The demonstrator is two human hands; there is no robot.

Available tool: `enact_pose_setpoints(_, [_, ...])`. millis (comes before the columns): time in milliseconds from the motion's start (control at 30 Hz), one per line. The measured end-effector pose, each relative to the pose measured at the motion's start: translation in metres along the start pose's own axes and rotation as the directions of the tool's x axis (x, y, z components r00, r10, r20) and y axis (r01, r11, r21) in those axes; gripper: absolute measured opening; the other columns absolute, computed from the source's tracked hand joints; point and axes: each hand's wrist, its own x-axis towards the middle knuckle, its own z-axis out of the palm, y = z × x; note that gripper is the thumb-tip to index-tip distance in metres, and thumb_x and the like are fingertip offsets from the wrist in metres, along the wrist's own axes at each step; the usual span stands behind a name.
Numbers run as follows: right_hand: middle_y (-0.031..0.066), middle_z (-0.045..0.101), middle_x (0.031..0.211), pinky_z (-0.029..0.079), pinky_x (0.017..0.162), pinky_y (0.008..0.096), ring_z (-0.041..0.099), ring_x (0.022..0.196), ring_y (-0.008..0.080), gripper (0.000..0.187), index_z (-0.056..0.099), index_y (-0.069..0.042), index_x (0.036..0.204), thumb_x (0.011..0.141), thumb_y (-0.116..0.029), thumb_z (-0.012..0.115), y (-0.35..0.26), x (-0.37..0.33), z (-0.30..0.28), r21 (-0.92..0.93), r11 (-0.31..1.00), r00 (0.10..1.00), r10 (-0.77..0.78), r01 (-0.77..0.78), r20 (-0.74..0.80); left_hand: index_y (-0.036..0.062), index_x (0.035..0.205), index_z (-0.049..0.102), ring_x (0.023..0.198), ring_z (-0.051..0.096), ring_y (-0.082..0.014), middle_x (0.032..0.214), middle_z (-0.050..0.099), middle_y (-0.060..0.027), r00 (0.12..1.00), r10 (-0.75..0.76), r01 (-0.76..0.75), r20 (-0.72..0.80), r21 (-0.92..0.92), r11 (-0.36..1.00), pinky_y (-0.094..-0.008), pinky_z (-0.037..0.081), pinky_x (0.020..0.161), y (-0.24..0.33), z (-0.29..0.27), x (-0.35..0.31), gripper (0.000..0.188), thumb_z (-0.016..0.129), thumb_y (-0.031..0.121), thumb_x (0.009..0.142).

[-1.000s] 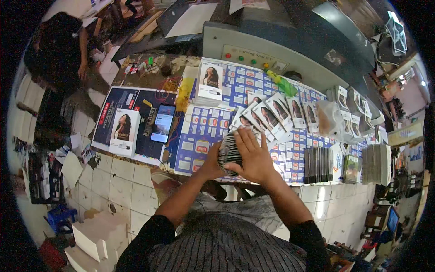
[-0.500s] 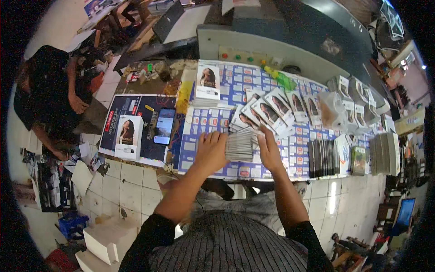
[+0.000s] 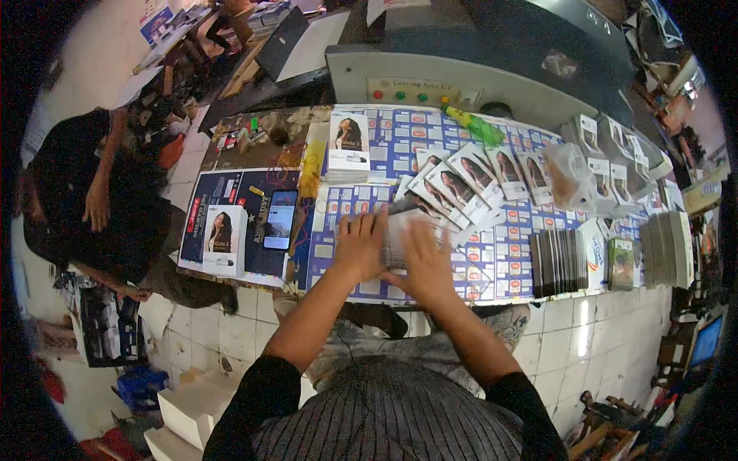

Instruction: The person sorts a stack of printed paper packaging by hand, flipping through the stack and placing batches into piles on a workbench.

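A stack of thin printed cards (image 3: 395, 240), its edges facing up, stands between my hands near the table's front edge. My left hand (image 3: 360, 244) is closed against the stack's left side, with its fingertips at the far end. Over the stack's right part lies my right hand (image 3: 427, 260); its fingers are stretched out and apart, blurred by motion. Just beyond are several fanned packs of printed cards (image 3: 455, 189) with a picture of a long-haired person on the front. Much of the stack is hidden under my right hand.
Another pile of cards (image 3: 350, 146) stands at the back. To the left are a white stack (image 3: 224, 240) and a phone (image 3: 279, 221). At right stand a row of dark-edged cards (image 3: 555, 263) and a plastic bag (image 3: 570, 175). A co-worker (image 3: 92, 192) is at far left.
My right hand has moved left, from the stack's right side to over it. The co-worker at far left has shifted an arm and leans closer to the table.
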Motion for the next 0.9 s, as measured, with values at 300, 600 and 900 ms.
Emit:
enact_pose_setpoints(300, [0.0163, 0.031, 0.152, 0.014, 0.113, 0.0647, 0.027, 0.143, 0.0328, 0.093, 0.034, -0.004, 0.144, 0.069, -0.032, 0.081, -0.002, 0.016, -0.049, -0.051, 0.995, 0.869, 0.097, -0.083, 0.485, 0.0049, 0.133, 0.046, 0.108, 0.058, -0.0334, 0.116, 0.059, -0.0161, 0.986, 0.061, -0.049, 0.155, -0.079, 0.996, -0.0469, 0.043, 0.089, 0.001, -0.025, -0.015, 0.073, 0.078, 0.019, 0.068])
enact_pose_setpoints(600, [0.0206, 0.027, 0.154, 0.013, 0.108, 0.0714, 0.026, 0.144, 0.0340, 0.096, 0.033, -0.002, 0.144, 0.071, -0.042, 0.081, -0.015, -0.006, -0.017, 0.130, 0.991, 0.925, -0.018, -0.034, 0.379, 0.0030, 0.140, 0.035, 0.112, 0.051, -0.0332, 0.117, 0.053, -0.0149, 0.997, 0.031, -0.033, 0.072, 0.021, 0.999, -0.0484, 0.035, 0.096, -0.001, 0.014, -0.029, 0.092, 0.082, 0.023, 0.063])
enact_pose_setpoints(900, [0.0171, 0.032, 0.153, 0.018, 0.109, 0.0679, 0.032, 0.142, 0.0327, 0.086, 0.042, -0.004, 0.141, 0.072, -0.037, 0.081, -0.009, -0.033, -0.004, -0.190, 0.962, 0.859, -0.076, 0.197, 0.507, 0.0025, 0.148, 0.025, 0.125, 0.042, -0.0334, 0.131, 0.044, -0.0152, 0.997, 0.036, -0.037, 0.064, 0.009, 0.999, -0.0533, 0.024, 0.110, 0.004, 0.003, -0.031, 0.115, 0.086, 0.038, 0.057])
